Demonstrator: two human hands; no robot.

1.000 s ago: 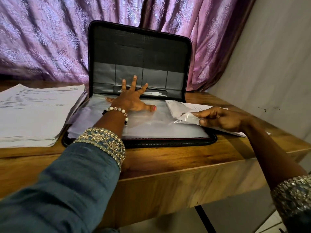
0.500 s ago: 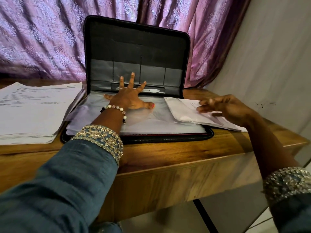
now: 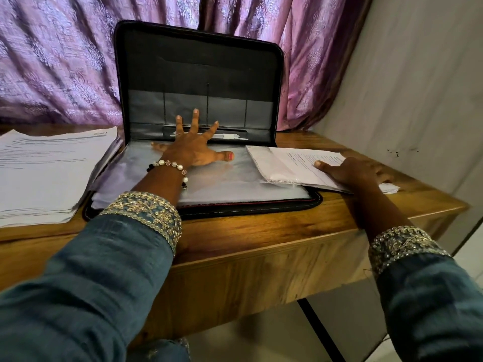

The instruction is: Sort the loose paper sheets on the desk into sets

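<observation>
1. Two hands flat: left hand, fingers spread wide, presses glossy clear plastic sleeves in the open black zip folder.
2. Right hand, palm down, pins a sleeved set of printed white sheets overhanging the folder's right edge, near the wooden desk corner.
3. Thick white paper stack lies left, abutting the folder.

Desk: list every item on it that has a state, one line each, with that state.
Folder case: open, lid upright.
Plastic sleeves: flat in the case, pinned by the left hand.
Left paper stack: lying flat, untouched.
Sleeved sheets: overlapping the case's right edge, under the right hand.
Left hand: spread flat.
Right hand: palm down, pressing.
</observation>
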